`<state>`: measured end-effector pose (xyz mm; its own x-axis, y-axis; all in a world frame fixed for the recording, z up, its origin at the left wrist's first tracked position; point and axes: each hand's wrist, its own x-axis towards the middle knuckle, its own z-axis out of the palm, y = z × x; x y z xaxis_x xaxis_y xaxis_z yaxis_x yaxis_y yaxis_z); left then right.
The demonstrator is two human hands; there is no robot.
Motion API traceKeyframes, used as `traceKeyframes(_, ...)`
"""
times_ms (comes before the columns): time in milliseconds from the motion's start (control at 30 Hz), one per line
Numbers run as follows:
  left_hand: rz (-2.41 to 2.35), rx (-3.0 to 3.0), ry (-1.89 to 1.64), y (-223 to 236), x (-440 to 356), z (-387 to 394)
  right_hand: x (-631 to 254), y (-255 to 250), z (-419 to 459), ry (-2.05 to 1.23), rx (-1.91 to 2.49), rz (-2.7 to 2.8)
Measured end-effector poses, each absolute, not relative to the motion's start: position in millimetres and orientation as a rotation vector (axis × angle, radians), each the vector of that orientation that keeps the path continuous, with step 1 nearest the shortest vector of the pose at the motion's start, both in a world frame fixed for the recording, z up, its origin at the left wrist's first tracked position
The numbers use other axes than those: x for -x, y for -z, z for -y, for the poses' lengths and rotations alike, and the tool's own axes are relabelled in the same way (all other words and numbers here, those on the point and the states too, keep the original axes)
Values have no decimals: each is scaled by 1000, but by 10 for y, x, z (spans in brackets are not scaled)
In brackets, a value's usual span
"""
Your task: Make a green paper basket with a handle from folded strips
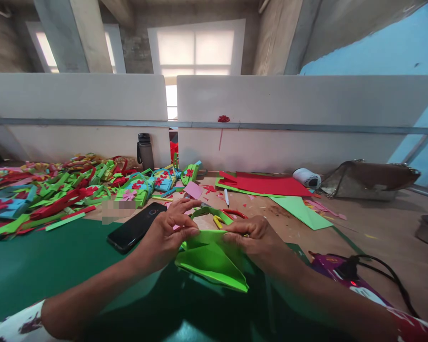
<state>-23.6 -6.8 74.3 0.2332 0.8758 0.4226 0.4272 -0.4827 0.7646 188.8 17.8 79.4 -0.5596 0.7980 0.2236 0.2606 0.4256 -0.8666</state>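
Note:
Between both hands is a bright green paper basket [214, 266], folded, with a curved strip handle [210, 210] on its far side. My left hand [173, 228] pinches the left part of its upper edge between thumb and fingers. The right part of that edge is pinched by my right hand [251, 237]. The basket's near side gapes toward me, above the dark green mat [57, 266]. Just beyond it lie scissors with red and yellow handles [235, 213], partly hidden by the basket and my right hand.
A black phone [137, 228] lies left of my left hand. Paper strips and finished-looking baskets [135, 190] pile up at the left. Red sheets [271, 184], a pen [227, 197] and a handbag [371, 180] lie beyond. A purple power strip [342, 275] with a cable sits at right; a dark bottle [145, 152] stands behind.

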Motion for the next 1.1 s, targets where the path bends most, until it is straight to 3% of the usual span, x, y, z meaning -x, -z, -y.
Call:
traceKeyframes(233,-1260,-2190,-1208,-690,215,29,-1856,-743,-157,-721,904,2112)
traceKeyframes(633,-1292,-2339,-1094,-626,181,5,-1845,-643,-166,-540,831,2209)
traceKeyframes(833,-1395,-2307,-1433,-813,304,137,-1852,-659,-215,-574,878,2202)
traceKeyframes(1100,-1413,-2094,-968,-745,91,150,-1827,-640,-180,-418,790,2277)
